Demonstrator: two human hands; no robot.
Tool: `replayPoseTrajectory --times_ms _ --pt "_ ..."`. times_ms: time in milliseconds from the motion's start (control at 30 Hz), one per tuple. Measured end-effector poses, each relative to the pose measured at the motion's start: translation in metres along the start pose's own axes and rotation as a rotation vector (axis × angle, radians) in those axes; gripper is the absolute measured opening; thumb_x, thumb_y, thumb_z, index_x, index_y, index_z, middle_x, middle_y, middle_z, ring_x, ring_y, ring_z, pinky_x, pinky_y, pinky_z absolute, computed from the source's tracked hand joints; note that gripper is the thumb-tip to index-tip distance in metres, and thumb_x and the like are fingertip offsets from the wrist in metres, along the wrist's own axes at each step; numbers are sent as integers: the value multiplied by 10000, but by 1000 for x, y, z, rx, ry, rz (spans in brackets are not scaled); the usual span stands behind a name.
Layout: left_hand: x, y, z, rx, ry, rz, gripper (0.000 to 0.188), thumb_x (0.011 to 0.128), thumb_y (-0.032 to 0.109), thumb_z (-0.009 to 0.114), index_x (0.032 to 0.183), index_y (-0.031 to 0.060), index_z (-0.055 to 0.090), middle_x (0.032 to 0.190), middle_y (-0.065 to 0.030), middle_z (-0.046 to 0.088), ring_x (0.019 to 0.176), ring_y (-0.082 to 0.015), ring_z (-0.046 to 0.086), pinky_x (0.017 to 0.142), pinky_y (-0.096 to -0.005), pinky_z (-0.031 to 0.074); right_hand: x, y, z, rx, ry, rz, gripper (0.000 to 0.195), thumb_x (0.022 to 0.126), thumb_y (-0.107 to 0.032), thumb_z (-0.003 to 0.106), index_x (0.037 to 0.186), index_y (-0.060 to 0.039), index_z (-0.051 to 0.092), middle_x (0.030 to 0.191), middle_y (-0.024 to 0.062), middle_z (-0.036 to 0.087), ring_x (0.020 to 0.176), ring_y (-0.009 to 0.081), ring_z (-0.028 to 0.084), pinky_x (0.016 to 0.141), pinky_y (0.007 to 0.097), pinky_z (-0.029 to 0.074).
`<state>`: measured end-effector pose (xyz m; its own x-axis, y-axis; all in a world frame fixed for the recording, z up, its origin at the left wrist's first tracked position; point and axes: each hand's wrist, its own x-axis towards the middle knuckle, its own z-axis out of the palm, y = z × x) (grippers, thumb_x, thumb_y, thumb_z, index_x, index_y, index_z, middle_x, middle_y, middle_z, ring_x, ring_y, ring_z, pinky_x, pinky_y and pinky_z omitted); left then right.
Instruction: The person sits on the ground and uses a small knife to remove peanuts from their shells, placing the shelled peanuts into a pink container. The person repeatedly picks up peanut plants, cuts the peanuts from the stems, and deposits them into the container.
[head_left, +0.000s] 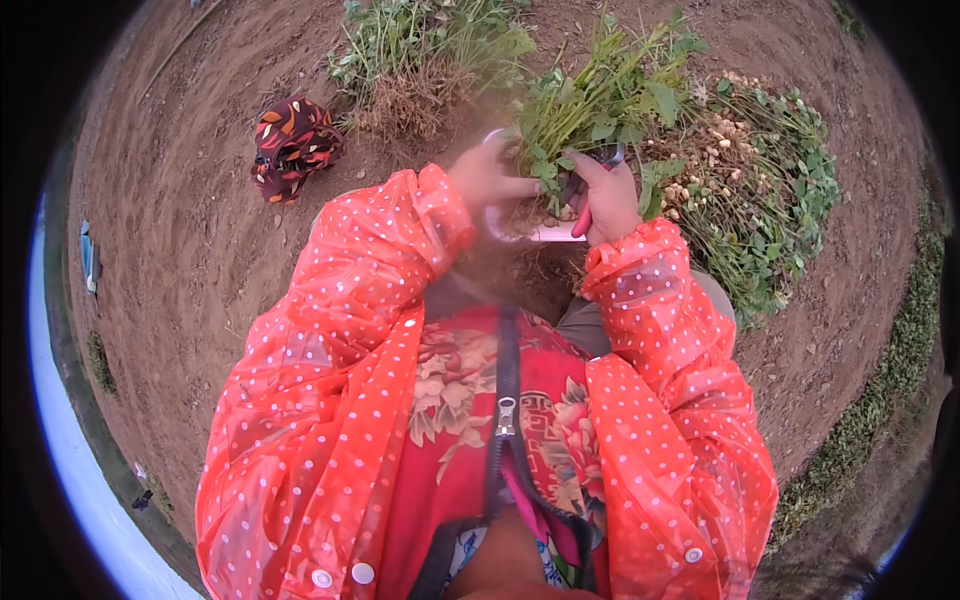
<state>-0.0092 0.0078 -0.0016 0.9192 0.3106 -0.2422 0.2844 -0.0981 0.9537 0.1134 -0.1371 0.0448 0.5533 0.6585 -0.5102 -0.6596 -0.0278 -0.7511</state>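
A bunch of leafy green peanut plants (600, 105) stands over a pink-rimmed container (559, 234) in front of me. My right hand (611, 196) is closed around a tool with pink and dark handles (581, 217), seemingly shears or scissors, right against the stems. Curved metal of the tool shows above the fingers. My left hand (491, 176) is at the left side of the bunch, over the container, one finger pointing at the lower stems. Leaves and a blurred patch hide its fingertips, so its grip is unclear. Inside the container, the contents are mostly hidden.
To the right lies a heap of pulled peanut plants (757, 195) with pale pods (724, 139). Another pile of plants with brown roots (420, 97) is at the upper left. A dark patterned cloth item (294, 150) rests on the bare soil (195, 225). Low greenery (892, 360) borders the right.
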Motion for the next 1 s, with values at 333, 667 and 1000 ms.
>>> replayPoseTrajectory --times_ms 333,667,1000 --pt "-10 13 14 -436 -72 16 395 717 14 725 1085 10 582 998 -21 625 896 -113 575 796 -283 465 4 15 1 -68 -76 -81 216 811 -95 632 1001 -22 558 772 38 621 586 121 558 490 253 419" --pt "-9 31 -23 -962 307 -108 182 814 67 677 978 21 614 940 -60 646 897 -172 621 785 -335 529 -39 -3 0 -39 -187 238 363 885 -152 572 1200 -16 454 840 56 567 702 160 576 644 315 502" --pt "3 8 -25 -834 428 -21 184 805 69 688 974 27 628 941 -63 649 866 -176 625 745 -340 545 -52 10 8 -355 -274 444 275 884 -238 590 1045 -22 531 843 36 558 707 137 576 654 296 518"
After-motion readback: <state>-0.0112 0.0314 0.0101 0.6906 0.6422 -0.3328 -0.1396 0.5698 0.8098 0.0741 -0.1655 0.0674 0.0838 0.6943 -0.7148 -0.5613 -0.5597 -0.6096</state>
